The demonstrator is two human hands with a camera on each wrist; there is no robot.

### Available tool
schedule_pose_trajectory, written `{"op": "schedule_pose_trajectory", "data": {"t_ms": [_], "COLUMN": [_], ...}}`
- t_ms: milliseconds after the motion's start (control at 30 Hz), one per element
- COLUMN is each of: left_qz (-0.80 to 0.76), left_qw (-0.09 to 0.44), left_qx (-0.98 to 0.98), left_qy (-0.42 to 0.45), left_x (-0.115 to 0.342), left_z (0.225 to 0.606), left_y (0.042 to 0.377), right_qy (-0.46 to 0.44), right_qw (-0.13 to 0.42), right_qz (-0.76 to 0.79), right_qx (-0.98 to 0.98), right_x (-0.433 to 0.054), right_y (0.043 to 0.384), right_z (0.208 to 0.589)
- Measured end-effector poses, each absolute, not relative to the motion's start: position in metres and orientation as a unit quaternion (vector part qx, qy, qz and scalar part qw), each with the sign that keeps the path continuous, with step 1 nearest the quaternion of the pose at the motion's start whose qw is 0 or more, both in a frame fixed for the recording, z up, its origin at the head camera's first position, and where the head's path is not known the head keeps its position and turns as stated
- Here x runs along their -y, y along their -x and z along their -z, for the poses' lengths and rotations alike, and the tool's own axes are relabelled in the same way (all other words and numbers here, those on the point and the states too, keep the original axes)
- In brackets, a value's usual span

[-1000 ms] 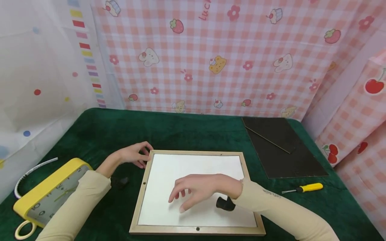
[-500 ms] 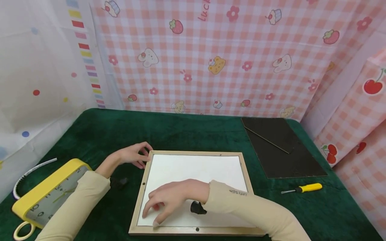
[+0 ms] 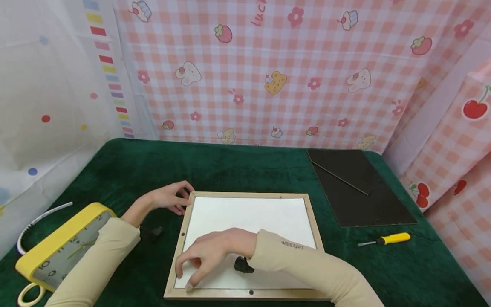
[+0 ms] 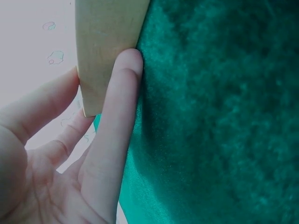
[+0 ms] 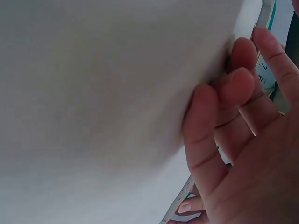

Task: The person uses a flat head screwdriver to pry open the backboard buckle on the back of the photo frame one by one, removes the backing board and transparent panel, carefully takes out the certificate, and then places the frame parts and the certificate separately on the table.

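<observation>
A pale wooden picture frame [image 3: 207,293] lies flat in front of me, with a white sheet [image 3: 253,213] inside it. At its far left corner my left hand [image 3: 170,198] grips the wood; the left wrist view shows fingers on both sides of the frame end [image 4: 103,51]. My right hand [image 3: 209,253] is over the sheet's near left part, its fingers loosely bent and holding nothing. Its fingertips are at the left and near edges of the sheet. In the right wrist view, bent fingers [image 5: 203,121] lie against the white sheet [image 5: 93,107].
A yellow clock [image 3: 63,234] lies left, partly under the left sleeve, near a white curved cord [image 3: 38,219]. On the right are a black board [image 3: 368,200] with a thin rod [image 3: 341,178] on it and a yellow-handled screwdriver [image 3: 395,238]. Green cloth [image 3: 245,170] covers the table.
My right hand has moved left and toward me across the sheet, from hovering over its middle to its near left corner. My left hand keeps its hold on the frame.
</observation>
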State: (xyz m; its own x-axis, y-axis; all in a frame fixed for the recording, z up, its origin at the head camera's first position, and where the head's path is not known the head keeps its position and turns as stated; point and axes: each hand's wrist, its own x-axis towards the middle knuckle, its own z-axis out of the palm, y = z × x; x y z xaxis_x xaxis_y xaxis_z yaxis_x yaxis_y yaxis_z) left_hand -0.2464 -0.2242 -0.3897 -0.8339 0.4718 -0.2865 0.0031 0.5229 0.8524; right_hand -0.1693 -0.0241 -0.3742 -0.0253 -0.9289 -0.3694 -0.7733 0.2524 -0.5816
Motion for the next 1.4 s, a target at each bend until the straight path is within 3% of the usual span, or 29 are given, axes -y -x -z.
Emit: {"op": "schedule_pose_trajectory", "data": {"t_ms": [867, 1400], "left_qz": [-0.463, -0.472], "left_qw": [0.25, 0.255], "left_qx": [-0.839, -0.833], "left_qy": [-0.139, -0.135], "left_x": [0.222, 0.224], "left_z": [0.388, 0.39], "left_y": [0.245, 0.247], "right_qy": [0.601, 0.593], "right_qw": [0.327, 0.25], "right_qz": [0.098, 0.168], "right_qx": [-0.723, -0.747], "right_x": [0.021, -0.004], "right_y": [0.163, 0.168], "right_z": [0.376, 0.339]}}
